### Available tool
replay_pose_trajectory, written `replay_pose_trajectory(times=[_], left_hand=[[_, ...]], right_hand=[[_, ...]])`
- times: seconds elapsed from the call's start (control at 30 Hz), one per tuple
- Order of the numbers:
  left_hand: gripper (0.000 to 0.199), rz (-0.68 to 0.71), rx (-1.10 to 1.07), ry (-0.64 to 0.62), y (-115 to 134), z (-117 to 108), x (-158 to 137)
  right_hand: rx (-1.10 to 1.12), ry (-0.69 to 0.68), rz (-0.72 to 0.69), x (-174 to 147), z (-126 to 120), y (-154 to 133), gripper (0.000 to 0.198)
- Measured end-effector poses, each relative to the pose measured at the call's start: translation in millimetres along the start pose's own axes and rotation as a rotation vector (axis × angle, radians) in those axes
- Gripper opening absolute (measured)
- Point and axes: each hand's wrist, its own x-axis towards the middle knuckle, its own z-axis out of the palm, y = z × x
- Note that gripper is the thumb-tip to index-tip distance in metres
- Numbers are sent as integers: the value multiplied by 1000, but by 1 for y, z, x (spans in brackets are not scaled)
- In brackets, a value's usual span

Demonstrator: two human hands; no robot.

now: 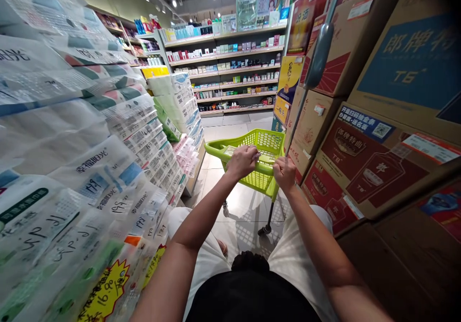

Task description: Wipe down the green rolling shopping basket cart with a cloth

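A lime-green plastic shopping cart (264, 142) with a perforated basket stands upright in front of me on thin legs with casters. My left hand (243, 161) is closed over the middle of its handle, and something small that I cannot make out shows by the fingertips. Wrapped round the right end of the handle is my right hand (285, 172). A thin metal pole with a grey grip (319, 55) slants down to just behind the right hand. Whether that hand touches the pole, I cannot tell. The basket's inside is partly hidden by my hands.
Stacked packs of tissue paper (129, 115) with handwritten prices rise close on the left. Cardboard liquor cartons (374, 154) are piled along the right. A tiled floor (216, 178) runs between them toward a shelf unit (223, 55) lined with small boxes and bottles.
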Motion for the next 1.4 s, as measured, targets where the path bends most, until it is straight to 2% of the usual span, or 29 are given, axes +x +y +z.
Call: replay_pose_trajectory(times=[0.1,0.23,0.37,0.53,0.67,0.77,0.9,1.03,1.1,1.27,1.4], left_hand=[[18,-82,42,-77,-5,-7,10],[20,-276,75,-130,-38,-25,26],[24,-309,112,-137,-60,-30,31],[27,-315,159,-90,-57,-21,26],[29,-331,175,-111,-52,-22,27],[29,-332,199,-180,-47,-25,39],[23,-317,213,-334,-41,-25,63],[22,-278,85,-462,-40,-21,72],[24,-206,32,-425,-40,-19,66],[28,45,29,-215,-28,-16,30],[26,80,59,-16,-11,-6,-12]], right_hand=[[57,-40,-10,3,-2,1,30],[111,-117,-29,8,-5,5,32],[22,-212,-104,14,-13,8,33],[-278,-382,-130,23,-23,-14,34],[-325,-417,-55,23,-20,-32,47],[-317,-400,-33,21,-18,-34,51],[-306,-387,-31,19,-19,-31,53],[-343,-360,5,18,-20,-27,49],[-353,-321,6,19,-21,-25,45],[-336,-263,-11,18,-21,-17,37],[-299,-219,-72,13,-23,-11,36]])
